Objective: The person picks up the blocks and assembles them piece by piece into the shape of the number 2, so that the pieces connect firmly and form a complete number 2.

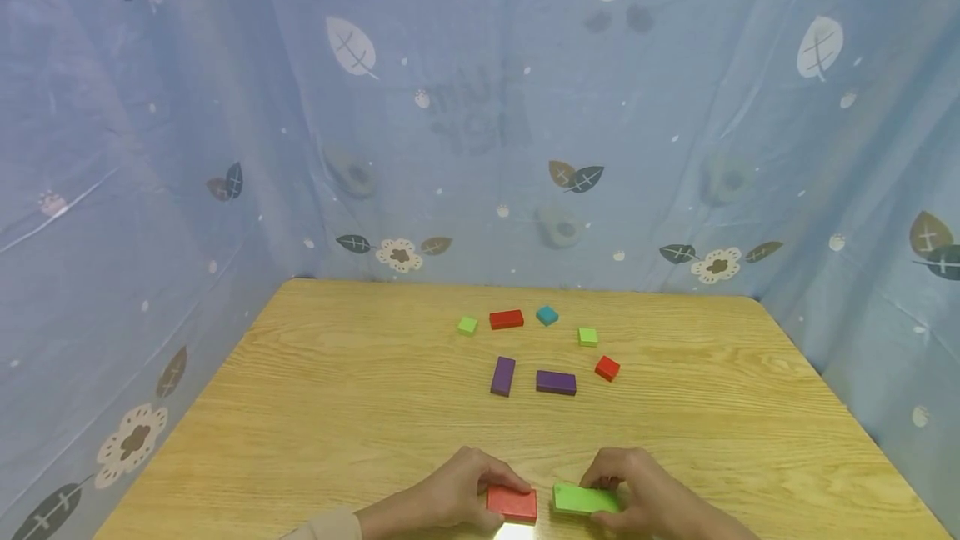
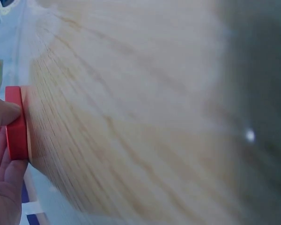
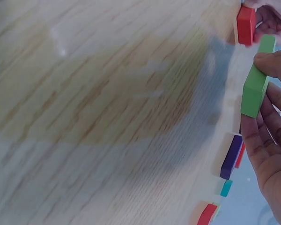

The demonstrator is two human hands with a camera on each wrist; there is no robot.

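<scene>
Presently, the left hand (image 1: 457, 492) grips a red block (image 1: 512, 505) between thumb and fingers over the near part of the wooden table (image 1: 337, 407); the right hand (image 1: 645, 492) pinches a long green block (image 1: 576, 499) just beside it (the two blocks do not touch). Farther back lie two purple blocks (image 1: 556, 382), a small red cube (image 1: 607, 368), a red bar (image 1: 506, 320), a blue piece (image 1: 547, 315) and two small green pieces (image 1: 587, 337)

Blue curtain (image 1: 465, 7) is hanging behind wood-grain tabletop (image 1: 337, 407), flanking both sides; printed leaves (image 1: 351, 46), white-petaled flowers (image 1: 400, 255) are dotting fabric.
</scene>
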